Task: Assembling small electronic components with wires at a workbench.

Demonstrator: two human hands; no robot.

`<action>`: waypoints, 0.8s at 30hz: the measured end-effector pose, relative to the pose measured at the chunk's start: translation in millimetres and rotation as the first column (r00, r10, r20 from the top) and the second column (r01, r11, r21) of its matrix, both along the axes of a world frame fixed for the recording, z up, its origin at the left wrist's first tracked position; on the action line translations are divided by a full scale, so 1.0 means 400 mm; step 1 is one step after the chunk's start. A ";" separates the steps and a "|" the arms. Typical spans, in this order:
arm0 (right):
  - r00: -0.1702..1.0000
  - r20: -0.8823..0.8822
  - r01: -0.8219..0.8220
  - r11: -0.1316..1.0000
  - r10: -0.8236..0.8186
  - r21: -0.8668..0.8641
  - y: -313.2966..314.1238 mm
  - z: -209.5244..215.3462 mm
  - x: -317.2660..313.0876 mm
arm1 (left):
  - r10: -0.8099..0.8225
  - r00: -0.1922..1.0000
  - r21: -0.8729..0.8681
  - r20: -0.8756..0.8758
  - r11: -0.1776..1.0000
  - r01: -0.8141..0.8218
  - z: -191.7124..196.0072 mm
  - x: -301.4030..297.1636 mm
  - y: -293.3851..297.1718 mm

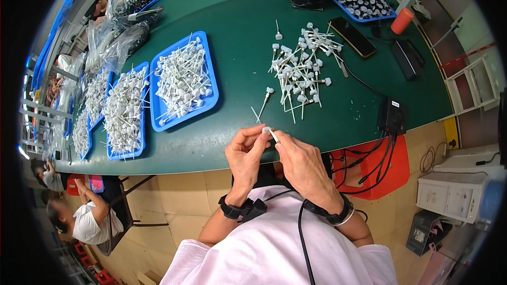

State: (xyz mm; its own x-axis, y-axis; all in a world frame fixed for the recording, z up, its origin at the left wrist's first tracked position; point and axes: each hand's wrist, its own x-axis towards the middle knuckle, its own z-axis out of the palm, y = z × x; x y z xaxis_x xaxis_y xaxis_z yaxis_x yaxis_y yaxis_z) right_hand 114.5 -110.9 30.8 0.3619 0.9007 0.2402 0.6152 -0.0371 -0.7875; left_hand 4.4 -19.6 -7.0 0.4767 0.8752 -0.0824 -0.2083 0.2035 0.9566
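Just over the near edge of the green table, my left hand [244,154] pinches a small white plastic piece [266,130] between thumb and fingertips. My right hand [304,168] closes on the same piece from the other side, where a short white stem slants toward its fingers. Exactly how the fingertips meet is too small to make out. Beyond my hands lies a loose pile of white plastic pieces with thin stems [301,68]. One stemmed piece [268,95] and a few loose sticks lie between that pile and my hands.
Blue trays [213,82] of similar white pieces line the left, beside clear plastic bags [124,45]. A phone [353,37], an orange-red cylinder [402,21] and a black cabled box [392,115] are to the right. A tray of black-and-clear parts [364,2] stands farther back. Another person [92,216] sits at left.
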 end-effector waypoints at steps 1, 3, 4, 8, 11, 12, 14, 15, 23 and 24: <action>1.000 0.002 0.000 1.000 0.000 0.001 -0.001 -0.002 0.001 | -0.003 1.000 -0.002 0.000 1.000 0.003 0.000 0.000 0.001; 1.000 -0.003 -0.008 1.000 0.008 -0.015 -0.001 0.003 0.002 | -0.009 1.000 -0.005 0.000 1.000 0.009 -0.002 -0.002 0.003; 1.000 -0.005 -0.013 1.000 0.013 -0.024 -0.001 0.005 0.004 | -0.010 1.000 -0.003 -0.003 1.000 0.010 -0.002 -0.002 0.003; 0.999 -0.028 -0.023 1.000 0.023 0.007 0.000 0.004 0.008 | -0.016 1.000 -0.002 -0.007 1.000 0.016 -0.001 -0.003 0.004; 0.997 -0.076 -0.029 1.000 0.028 -0.011 -0.001 0.011 0.011 | -0.024 1.000 -0.010 -0.003 1.000 0.024 0.004 -0.002 0.005; 0.994 -0.110 -0.030 0.999 0.027 -0.025 -0.001 0.015 0.013 | -0.027 1.000 -0.014 -0.002 1.000 0.027 0.005 -0.002 0.005; 0.984 -0.174 -0.045 0.999 0.039 -0.031 -0.001 0.012 0.020 | -0.037 0.999 -0.007 0.001 0.999 0.037 0.006 -0.003 0.006; 0.978 -0.204 -0.058 0.998 0.052 -0.022 -0.001 0.002 0.026 | -0.043 0.999 -0.003 0.003 0.999 0.043 0.007 -0.003 0.006; 0.725 -0.680 -0.279 0.949 0.110 -0.144 0.002 0.000 0.079 | -0.107 0.994 0.017 0.027 0.994 0.107 -0.001 -0.002 0.007; 0.690 -0.714 -0.304 0.942 0.117 -0.140 0.001 -0.005 0.084 | -0.111 0.993 0.019 0.033 0.994 0.111 -0.002 -0.002 0.007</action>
State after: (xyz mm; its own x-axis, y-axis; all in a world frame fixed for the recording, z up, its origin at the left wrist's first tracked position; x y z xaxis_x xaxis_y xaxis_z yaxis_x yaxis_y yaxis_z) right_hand 148.1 -110.3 28.9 0.1339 0.9664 -0.2193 -0.0811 -0.2099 -0.9744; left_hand 3.5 -16.8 -8.0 0.5731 0.8180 -0.0494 -0.2183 0.2105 0.9529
